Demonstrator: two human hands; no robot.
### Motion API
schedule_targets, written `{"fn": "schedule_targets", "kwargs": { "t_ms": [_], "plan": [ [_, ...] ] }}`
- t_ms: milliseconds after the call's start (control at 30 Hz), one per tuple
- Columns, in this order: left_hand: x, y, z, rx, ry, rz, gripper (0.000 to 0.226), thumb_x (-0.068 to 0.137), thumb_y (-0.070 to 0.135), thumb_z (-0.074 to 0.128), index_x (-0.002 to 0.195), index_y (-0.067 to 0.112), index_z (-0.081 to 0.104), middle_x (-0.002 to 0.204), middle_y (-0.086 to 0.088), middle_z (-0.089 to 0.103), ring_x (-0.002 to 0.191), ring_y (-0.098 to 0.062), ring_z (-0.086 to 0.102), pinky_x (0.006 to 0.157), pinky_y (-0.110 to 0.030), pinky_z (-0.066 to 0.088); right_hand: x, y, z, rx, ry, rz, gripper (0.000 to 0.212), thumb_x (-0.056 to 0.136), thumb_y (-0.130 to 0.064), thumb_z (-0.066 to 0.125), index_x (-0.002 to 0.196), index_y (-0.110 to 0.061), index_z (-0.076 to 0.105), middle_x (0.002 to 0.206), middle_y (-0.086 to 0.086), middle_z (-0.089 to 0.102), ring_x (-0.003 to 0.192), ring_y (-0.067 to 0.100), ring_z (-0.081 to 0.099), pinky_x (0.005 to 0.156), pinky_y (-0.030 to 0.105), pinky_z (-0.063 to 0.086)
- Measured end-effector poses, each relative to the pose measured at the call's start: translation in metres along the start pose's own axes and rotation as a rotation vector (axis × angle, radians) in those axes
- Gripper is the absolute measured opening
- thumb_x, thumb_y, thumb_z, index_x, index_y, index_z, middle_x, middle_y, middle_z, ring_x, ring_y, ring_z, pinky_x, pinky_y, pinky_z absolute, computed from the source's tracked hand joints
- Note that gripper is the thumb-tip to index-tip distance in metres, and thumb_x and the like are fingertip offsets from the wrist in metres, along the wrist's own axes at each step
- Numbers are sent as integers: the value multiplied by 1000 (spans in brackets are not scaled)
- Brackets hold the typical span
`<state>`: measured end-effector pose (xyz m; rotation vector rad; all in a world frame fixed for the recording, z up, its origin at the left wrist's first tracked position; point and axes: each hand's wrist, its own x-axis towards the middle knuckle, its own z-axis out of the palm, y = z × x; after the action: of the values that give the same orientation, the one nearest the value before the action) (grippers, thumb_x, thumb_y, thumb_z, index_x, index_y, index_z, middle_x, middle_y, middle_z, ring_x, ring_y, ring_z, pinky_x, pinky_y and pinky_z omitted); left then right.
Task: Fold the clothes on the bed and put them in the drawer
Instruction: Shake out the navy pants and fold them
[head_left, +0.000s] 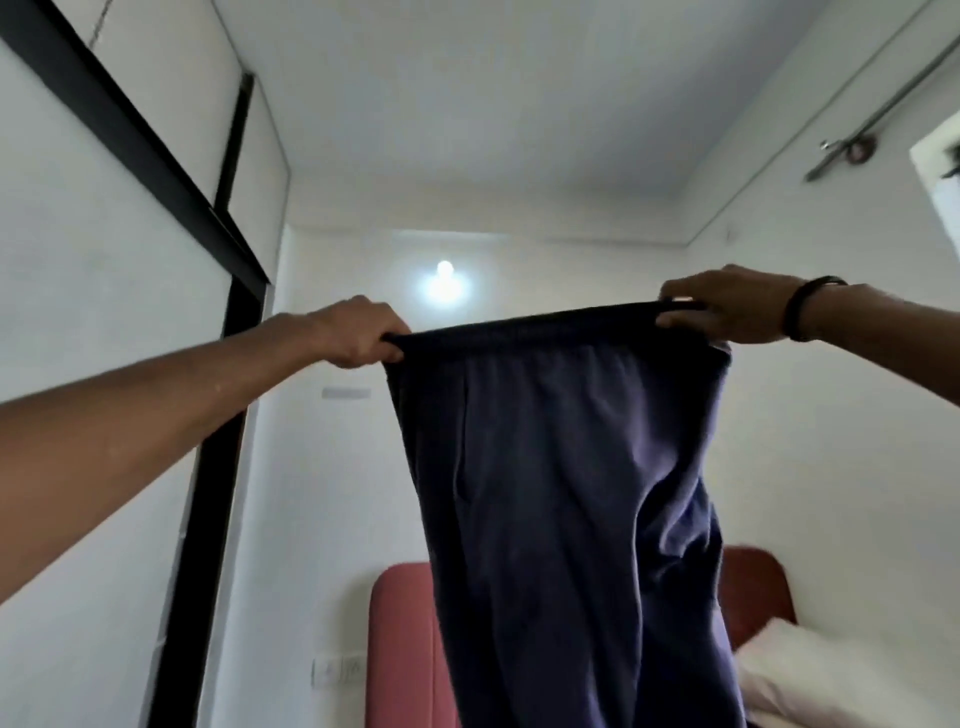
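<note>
We hold a pair of navy trousers (561, 493) up in front of us by the waistband, stretched taut between both hands. Our left hand (358, 332) has its fingers curled round the left end of the band, and our right hand (727, 306) pinches the right end; a dark wristband (802, 309) sits on that wrist. The cloth hangs straight down from the band and runs out of the bottom of the view.

Behind the trousers, low and far, we see a pink padded headboard (400, 644), with a darker red part showing to the right of the cloth. A white pillow (810, 670) lies at the lower right, near the headboard. The mattress itself is hidden from us.

The room is white-walled. A lit bulb (445, 270) glows on the far wall. On the left stands a white panel with a black frame (218, 467). A metal rod (883, 104) runs along the upper right wall, near a bright opening.
</note>
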<state>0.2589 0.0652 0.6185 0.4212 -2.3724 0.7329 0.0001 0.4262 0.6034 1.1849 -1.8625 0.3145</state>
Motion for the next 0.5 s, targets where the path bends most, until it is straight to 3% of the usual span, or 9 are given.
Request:
{"fn": "schedule_targets", "kwargs": {
  "t_ms": [67, 133, 167, 233, 300, 333, 433, 500],
  "plan": [
    [10, 1, -17, 40, -28, -57, 29, 96, 12, 56, 104, 36, 71, 111, 0, 72, 100, -23, 63, 95, -42, 52, -2, -2, 0, 155, 50, -3, 20, 95, -45, 65, 101, -27, 61, 90, 0, 69, 81, 22, 63, 71, 33, 45],
    [6, 20, -20, -32, -210, -86, 35, 86, 17, 58, 115, 29, 72, 116, 2, 71, 109, -21, 62, 104, -45, 49, -5, -19, 3, 386, 158, -10, 16, 92, -38, 73, 95, -24, 67, 76, 0, 70, 66, 13, 63, 61, 27, 48],
    [1, 34, -16, -222, -314, -56, 37, 81, 23, 61, 115, 32, 73, 119, 4, 71, 115, -18, 60, 110, -46, 44, -5, -30, 5, 505, 213, -6, 15, 91, -36, 76, 92, -23, 69, 69, -2, 69, 59, 7, 60, 56, 21, 47],
    [-14, 74, -6, -865, -457, 110, 44, 87, 34, 66, 130, 36, 66, 137, 8, 64, 133, -13, 52, 117, -46, 35, -3, -58, 13, 658, 225, 8, 15, 88, -31, 81, 89, -19, 71, 64, -5, 68, 54, 1, 58, 52, 16, 47],
    [-25, 118, 9, -1429, -465, 239, 53, 99, 46, 57, 147, 24, 54, 147, -2, 59, 134, -18, 54, 114, -42, 40, 0, -82, 27, 674, 153, 2, 16, 85, -29, 84, 87, -17, 74, 69, -2, 71, 59, 3, 62, 57, 22, 49],
    [-29, 135, 19, -1556, -417, 228, 55, 102, 48, 53, 148, 19, 53, 142, -6, 62, 130, -20, 58, 112, -42, 44, 1, -90, 35, 676, 122, 6, 17, 83, -29, 86, 85, -17, 75, 72, -1, 73, 62, 5, 64, 60, 24, 51],
    [-35, 153, 49, -1464, -284, 114, 44, 100, 35, 63, 132, 4, 65, 126, -14, 71, 120, -30, 67, 109, -45, 50, -4, -93, 49, 668, 84, 67, 36, 71, -46, 92, 76, -15, 75, 69, -4, 73, 63, 6, 65, 61, 25, 50],
    [-40, 135, 55, -1357, -244, 84, 38, 97, 36, 67, 117, 4, 74, 115, -14, 76, 104, -26, 71, 93, -33, 58, -22, -86, 55, 678, -4, 102, 51, 68, -59, 88, 69, -12, 71, 62, -4, 67, 57, 6, 57, 55, 23, 43]
  ]
}}
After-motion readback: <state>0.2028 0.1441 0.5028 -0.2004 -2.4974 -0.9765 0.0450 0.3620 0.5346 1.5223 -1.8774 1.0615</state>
